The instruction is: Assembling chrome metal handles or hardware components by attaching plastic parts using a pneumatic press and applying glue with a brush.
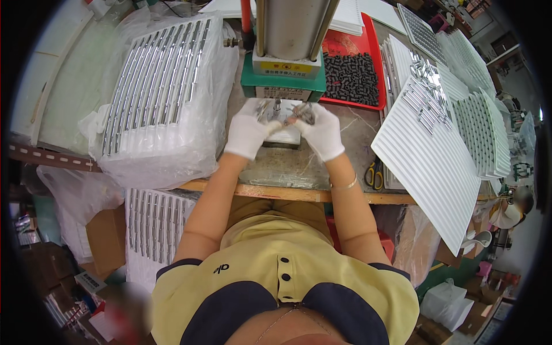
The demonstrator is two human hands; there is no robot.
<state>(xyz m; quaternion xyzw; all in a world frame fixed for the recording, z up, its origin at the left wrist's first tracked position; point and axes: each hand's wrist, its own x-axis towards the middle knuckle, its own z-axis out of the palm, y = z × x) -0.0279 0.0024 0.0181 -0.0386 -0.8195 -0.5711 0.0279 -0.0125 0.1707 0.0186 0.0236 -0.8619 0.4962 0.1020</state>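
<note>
Both my hands wear white gloves and meet under the green head of a press (283, 80), over a small metal block (283, 138) on the bench. My left hand (246, 131) is at the block's left side, its fingers curled in toward the middle. From the right, my right hand (322, 133) reaches in the same way, fingers pinched together. Small shiny metal bits show at the fingertips of both hands, too blurred to name. A short upright metal piece (277, 106) stands between the hands, below the press head.
On the left, a plastic-wrapped tray (155, 86) bears rows of chrome tubes. A red tray (381, 86) of black plastic fittings (351, 77) lies behind right. White ribbed sheets (428, 167) with loose chrome tubes (425, 95) overhang the right edge. Yellow-black scissors (375, 174) lie near the bench's wooden edge (276, 192).
</note>
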